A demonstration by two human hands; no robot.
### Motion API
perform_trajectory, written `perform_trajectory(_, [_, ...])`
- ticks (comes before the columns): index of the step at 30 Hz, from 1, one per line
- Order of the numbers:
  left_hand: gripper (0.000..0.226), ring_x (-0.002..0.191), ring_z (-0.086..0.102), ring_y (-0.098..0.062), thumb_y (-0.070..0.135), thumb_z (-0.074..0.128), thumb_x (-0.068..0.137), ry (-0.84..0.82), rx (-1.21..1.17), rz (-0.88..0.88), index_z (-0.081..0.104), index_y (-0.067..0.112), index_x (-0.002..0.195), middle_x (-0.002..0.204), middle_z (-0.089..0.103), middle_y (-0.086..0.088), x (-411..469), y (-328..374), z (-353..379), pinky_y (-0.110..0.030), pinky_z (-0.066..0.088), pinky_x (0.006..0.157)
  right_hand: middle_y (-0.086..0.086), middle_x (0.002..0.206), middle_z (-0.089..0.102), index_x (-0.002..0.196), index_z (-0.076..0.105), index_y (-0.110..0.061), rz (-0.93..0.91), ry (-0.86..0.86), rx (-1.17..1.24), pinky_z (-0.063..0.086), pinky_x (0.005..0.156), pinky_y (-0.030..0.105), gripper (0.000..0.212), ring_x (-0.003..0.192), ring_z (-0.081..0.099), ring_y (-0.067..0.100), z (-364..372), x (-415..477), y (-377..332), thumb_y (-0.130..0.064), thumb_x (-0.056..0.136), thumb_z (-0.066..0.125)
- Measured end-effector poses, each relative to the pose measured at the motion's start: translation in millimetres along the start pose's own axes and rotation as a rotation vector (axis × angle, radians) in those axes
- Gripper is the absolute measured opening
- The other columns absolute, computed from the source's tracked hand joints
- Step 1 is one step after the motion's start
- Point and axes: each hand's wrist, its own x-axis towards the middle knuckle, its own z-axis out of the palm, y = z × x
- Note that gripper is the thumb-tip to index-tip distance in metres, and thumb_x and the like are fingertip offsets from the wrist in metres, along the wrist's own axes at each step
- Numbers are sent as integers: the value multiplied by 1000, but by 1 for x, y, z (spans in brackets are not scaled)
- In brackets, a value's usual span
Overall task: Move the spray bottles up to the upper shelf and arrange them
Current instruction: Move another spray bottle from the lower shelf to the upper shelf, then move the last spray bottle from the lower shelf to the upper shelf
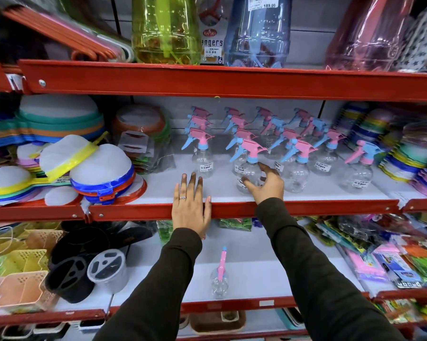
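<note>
- The right hand [265, 182], centre frame, curls loosely around a clear plastic spray bottle with pink-and-blue trigger [248, 166] on the middle red-edged shelf [306, 205]; whether the grip has closed is unclear.
- The left hand [190, 203] lies flat and spread on the shelf lip, holding nothing.
- Arranging seems underway; one last clear spray bottle [220, 279] waits lower centre, needing lifting next.

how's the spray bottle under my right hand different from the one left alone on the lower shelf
The held spray bottle stands on the middle shelf among others, with the right hand on it; the lone spray bottle stands apart, untouched. The held one shows a price sticker; the lone one shows none. Both are clear with pink-and-blue tops.
</note>
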Motion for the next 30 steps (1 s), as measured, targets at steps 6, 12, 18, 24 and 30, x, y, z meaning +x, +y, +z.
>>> perform_trajectory(6, [61, 153, 21, -30, 40, 28, 100, 16, -96, 10, 45, 6, 148, 162, 34, -10, -4, 0, -10, -42, 7, 125, 5, 133, 47, 133, 47, -23, -40, 66, 50, 49, 100, 38, 67, 112, 54, 24, -5, -19, -3, -36, 76, 79])
perform_trajectory(12, [62, 155, 14, -30, 41, 27, 102, 32, -76, 0, 35, 8, 153, 164, 29, -10, -20, -27, -15, -47, 9, 126, -2, 97, 59, 103, 66, -22, -208, 149, 144, 48, 65, 23, 27, 74, 56, 16, 4, -69, -3, -30, 79, 76])
perform_trajectory(18, [65, 155, 14, -31, 44, 28, 102, 58, 17, -24, 31, 5, 155, 164, 29, -12, -33, -67, -19, -43, -1, 126, -3, 86, 62, 88, 69, -23, -149, -61, 103, 52, 64, 25, 15, 70, 60, 12, 31, -132, 31, -14, 75, 70])
perform_trajectory(24, [64, 153, 18, -33, 47, 30, 102, 61, 12, -8, 36, 8, 152, 161, 35, -12, -39, -80, -16, -48, 10, 125, 1, 111, 51, 114, 60, -21, 207, -301, -79, 53, 91, 38, 42, 97, 57, 23, 54, -181, 96, -2, 76, 66])
perform_trajectory(30, [61, 150, 25, -35, 49, 36, 101, 103, -2, -19, 44, 8, 145, 153, 45, -14, -42, -81, -5, -48, 11, 125, -1, 109, 64, 109, 64, -26, 357, -624, -317, 50, 97, 28, 52, 108, 62, 25, 87, -210, 140, -32, 58, 72])
